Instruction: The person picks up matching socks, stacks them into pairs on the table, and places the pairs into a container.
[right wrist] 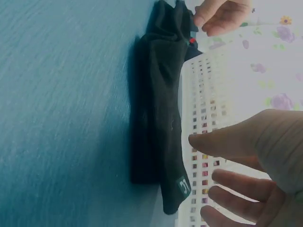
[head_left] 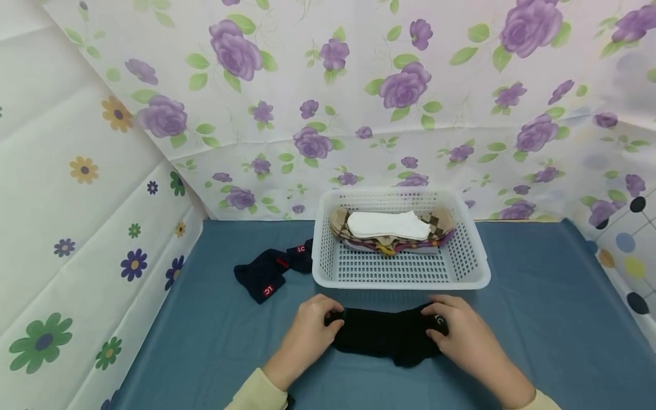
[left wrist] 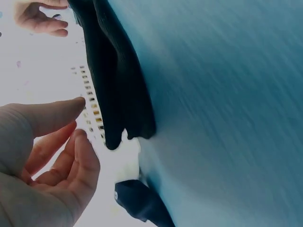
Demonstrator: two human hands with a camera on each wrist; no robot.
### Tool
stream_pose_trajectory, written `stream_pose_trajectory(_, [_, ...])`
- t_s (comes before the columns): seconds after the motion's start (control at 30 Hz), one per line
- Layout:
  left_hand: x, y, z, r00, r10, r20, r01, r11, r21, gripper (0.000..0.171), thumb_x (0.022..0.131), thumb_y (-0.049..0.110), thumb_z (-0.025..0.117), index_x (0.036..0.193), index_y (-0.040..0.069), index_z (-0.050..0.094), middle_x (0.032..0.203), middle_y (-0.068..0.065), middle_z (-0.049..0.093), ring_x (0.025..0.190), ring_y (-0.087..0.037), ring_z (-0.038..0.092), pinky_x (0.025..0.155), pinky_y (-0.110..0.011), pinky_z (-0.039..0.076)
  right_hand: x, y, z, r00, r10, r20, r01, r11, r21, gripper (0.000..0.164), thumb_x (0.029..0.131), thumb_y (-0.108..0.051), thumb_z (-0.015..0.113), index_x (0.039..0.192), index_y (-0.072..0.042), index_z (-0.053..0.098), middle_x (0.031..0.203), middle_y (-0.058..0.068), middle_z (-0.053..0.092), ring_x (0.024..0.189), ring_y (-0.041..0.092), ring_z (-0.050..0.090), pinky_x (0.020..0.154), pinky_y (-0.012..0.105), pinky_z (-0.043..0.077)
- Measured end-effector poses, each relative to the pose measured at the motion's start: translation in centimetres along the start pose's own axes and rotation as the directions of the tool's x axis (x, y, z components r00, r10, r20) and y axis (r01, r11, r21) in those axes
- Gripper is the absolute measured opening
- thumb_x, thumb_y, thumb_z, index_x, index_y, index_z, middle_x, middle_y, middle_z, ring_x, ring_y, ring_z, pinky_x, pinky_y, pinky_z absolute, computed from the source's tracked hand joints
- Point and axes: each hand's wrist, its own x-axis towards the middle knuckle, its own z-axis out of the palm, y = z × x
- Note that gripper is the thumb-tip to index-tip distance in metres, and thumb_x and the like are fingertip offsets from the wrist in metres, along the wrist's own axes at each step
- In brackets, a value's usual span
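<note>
A pair of black socks (head_left: 381,336), one laid over the other, stretches sideways on the blue cloth, with a small white "LC" mark at the right end. At their left end is my left hand (head_left: 312,324), thumb and fingertips near the fabric. The left wrist view shows a gap between that hand (left wrist: 57,156) and the socks (left wrist: 118,71). My right hand (head_left: 458,330) is at the marked end. Its thumb and fingers are spread beside the socks (right wrist: 165,109) in the right wrist view, with nothing visible between them (right wrist: 246,170).
Behind the socks stands a white plastic basket (head_left: 402,285) holding folded patterned socks (head_left: 443,222) and a white one (head_left: 386,225). Dark navy socks (head_left: 261,273) with red labels lie left of it. A flowered sheet (head_left: 287,114) hangs at the back.
</note>
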Motion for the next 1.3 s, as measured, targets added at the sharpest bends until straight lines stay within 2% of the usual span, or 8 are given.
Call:
stream_pose_trajectory(0.13, [0.4,0.2,0.4,0.997,0.010,0.082,-0.008,1.000,-0.027,0.020,0.079,0.015,0.074,0.099,0.014,0.070,0.089,0.001,0.062,0.071,-0.005,0.053,0.059,-0.017,0.045,0.3,-0.1,0.1,0.996,0.048,0.076,-0.049,0.999,0.010,0.032,0.068,-0.019,0.083,0.097,-0.024,0.069,0.117,0.002,0.062,0.108,0.025,0.057,0.080,0.045,0.051])
stream_pose_trajectory(0.27, [0.8,-0.2,0.6,0.987,-0.029,0.155,0.032,0.999,-0.016,0.025,0.077,0.017,0.077,0.101,0.012,0.069,0.088,0.001,0.061,0.070,-0.006,0.052,0.059,-0.018,0.045,0.5,0.3,0.6,0.983,0.080,0.163,-0.084,0.996,0.017,0.035,0.066,-0.022,0.084,0.098,-0.022,0.069,0.115,0.001,0.063,0.106,0.024,0.058,0.080,0.044,0.051])
stream_pose_trajectory(0.43, [1.1,-0.8,0.9,0.975,-0.086,0.205,0.089,0.996,-0.003,0.031,0.074,0.019,0.079,0.101,0.012,0.068,0.087,0.001,0.058,0.074,-0.009,0.050,0.061,-0.022,0.044,0.5,0.7,1.0,0.983,0.071,0.167,-0.078,0.996,0.036,0.037,0.065,-0.019,0.085,0.098,-0.020,0.069,0.115,0.001,0.061,0.106,0.025,0.058,0.082,0.045,0.050])
stream_pose_trajectory(0.67, [1.3,-1.2,1.1,0.970,-0.110,0.215,0.114,0.993,-0.006,0.032,0.071,0.020,0.082,0.100,0.014,0.068,0.087,0.001,0.057,0.075,-0.009,0.048,0.063,-0.023,0.044,0.5,0.9,1.2,0.987,0.070,0.144,-0.080,0.995,0.064,0.037,0.064,-0.017,0.085,0.098,-0.019,0.069,0.116,0.002,0.059,0.107,0.025,0.058,0.084,0.045,0.050])
stream_pose_trajectory(0.8, [1.5,-1.4,1.1,0.968,-0.132,0.214,0.142,0.989,-0.031,0.032,0.070,0.022,0.082,0.098,0.014,0.069,0.088,0.000,0.057,0.074,-0.009,0.049,0.062,-0.024,0.044,0.6,1.1,1.2,0.989,0.066,0.133,-0.077,0.993,0.085,0.033,0.067,-0.021,0.084,0.097,-0.019,0.070,0.115,0.003,0.059,0.106,0.025,0.058,0.084,0.045,0.050])
stream_pose_trajectory(1.03, [1.6,-1.6,1.2,0.966,-0.193,0.174,0.213,0.971,-0.104,0.015,0.079,0.025,0.075,0.091,0.016,0.072,0.082,0.005,0.061,0.070,-0.008,0.053,0.059,-0.024,0.045,0.9,1.2,1.0,0.988,0.101,0.118,-0.111,0.990,0.082,0.026,0.074,-0.027,0.078,0.097,-0.019,0.069,0.112,0.004,0.060,0.096,0.020,0.060,0.076,0.040,0.052])
stream_pose_trajectory(1.17, [1.6,-1.8,1.0,0.963,-0.213,0.166,0.234,0.965,-0.119,0.013,0.077,0.021,0.076,0.087,0.015,0.070,0.080,0.002,0.059,0.068,-0.010,0.052,0.058,-0.025,0.044,1.0,1.2,0.9,0.981,0.143,0.128,-0.152,0.986,0.063,0.037,0.072,-0.027,0.080,0.103,-0.013,0.066,0.107,0.006,0.061,0.091,0.020,0.060,0.071,0.039,0.051])
stream_pose_trajectory(1.3, [1.7,-2.1,0.9,0.952,-0.266,0.151,0.285,0.951,-0.122,0.021,0.073,0.021,0.080,0.084,0.012,0.065,0.081,-0.004,0.057,0.070,-0.016,0.049,0.057,-0.029,0.041,1.3,1.4,1.0,0.970,0.198,0.144,-0.207,0.977,0.051,0.056,0.069,-0.032,0.082,0.113,-0.005,0.060,0.107,0.011,0.062,0.096,0.027,0.060,0.075,0.044,0.050])
